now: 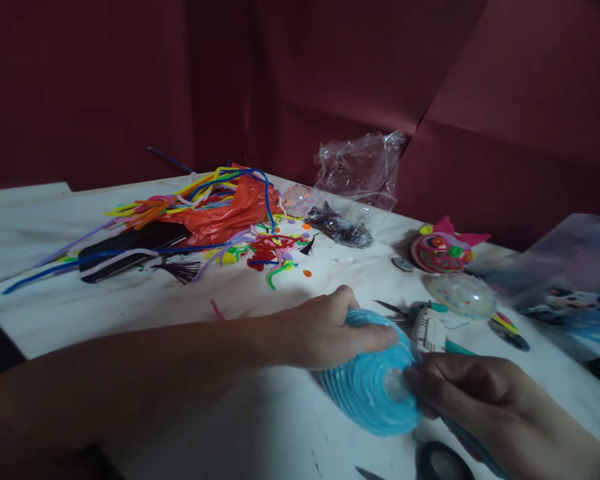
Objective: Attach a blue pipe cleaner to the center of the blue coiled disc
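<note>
Two hands work on one light-blue wound ball (375,383), which sits low on the white surface (260,427) at about five o'clock in the view. The left hand (330,330) cups it from the ten o'clock side, fingers curled over the upper curve and clamped on it. The right hand (467,387) meets it at three o'clock, fingers pinched together at the bare clear patch in the middle of the coil, with a blue strand trailing away beneath the wrist. To do this well, I judge the left grip should keep the ball from rolling while the right lays each turn snug against the last, with even tension and no gaps. Just beyond, at one o'clock, lie teal-handled scissors (415,311) and a clear speckled ball (461,295). Farther on sits a finished pink and red figure (443,250). At eleven o'clock a heap of coloured pipe cleaners (200,200) spreads over an orange bag (230,210).
</note>
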`<state>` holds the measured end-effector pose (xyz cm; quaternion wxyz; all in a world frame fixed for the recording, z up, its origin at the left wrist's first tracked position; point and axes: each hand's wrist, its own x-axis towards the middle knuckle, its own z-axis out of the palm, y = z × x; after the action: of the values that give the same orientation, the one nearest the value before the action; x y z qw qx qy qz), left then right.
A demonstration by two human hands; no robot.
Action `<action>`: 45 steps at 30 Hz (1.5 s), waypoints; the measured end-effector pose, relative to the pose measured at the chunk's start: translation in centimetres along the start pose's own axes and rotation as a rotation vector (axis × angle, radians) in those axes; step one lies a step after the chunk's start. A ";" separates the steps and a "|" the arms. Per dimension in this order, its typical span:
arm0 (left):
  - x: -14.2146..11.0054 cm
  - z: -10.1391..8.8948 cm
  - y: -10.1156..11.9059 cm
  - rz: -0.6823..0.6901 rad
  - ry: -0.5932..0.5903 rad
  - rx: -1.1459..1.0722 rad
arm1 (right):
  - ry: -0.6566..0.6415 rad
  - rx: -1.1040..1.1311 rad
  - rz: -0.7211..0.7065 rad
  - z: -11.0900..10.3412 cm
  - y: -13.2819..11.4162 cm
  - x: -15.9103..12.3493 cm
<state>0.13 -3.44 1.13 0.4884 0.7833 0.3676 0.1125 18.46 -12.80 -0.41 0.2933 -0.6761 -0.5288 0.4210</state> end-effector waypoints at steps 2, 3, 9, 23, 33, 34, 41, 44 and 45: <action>0.0 -0.4 0.1 0.004 0.012 0.064 | 0.007 0.012 -0.024 0.2 0.2 0.0; 0.0 -0.5 0.2 0.007 0.017 0.095 | 0.026 0.013 -0.037 0.3 0.3 0.0; -0.3 -1.0 0.6 0.056 -0.011 0.185 | 0.023 -0.027 -0.051 0.5 0.5 -0.1; -0.7 -0.7 1.0 0.137 0.029 0.347 | 0.011 -0.096 -0.017 1.4 -2.0 -1.0; -1.0 -1.1 1.4 0.150 -0.022 0.349 | -0.064 -0.114 -0.051 0.8 -1.5 -0.7; -0.9 -1.1 1.4 0.147 -0.017 0.356 | -0.061 -0.113 -0.059 0.8 -1.2 -0.6; -0.6 -1.2 1.0 0.076 -0.016 0.349 | -0.128 -0.111 -0.056 -0.5 0.7 0.3; -0.4 -1.4 0.8 0.057 -0.023 0.345 | -0.115 -0.107 -0.040 -0.8 0.6 0.6; -0.3 -1.5 0.7 0.052 -0.028 0.353 | -0.109 -0.102 -0.041 -0.8 0.4 0.7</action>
<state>-0.54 -2.84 2.56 0.3455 0.8676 0.3544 0.0478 19.35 -12.23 -0.54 0.2380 -0.6551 -0.5785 0.4237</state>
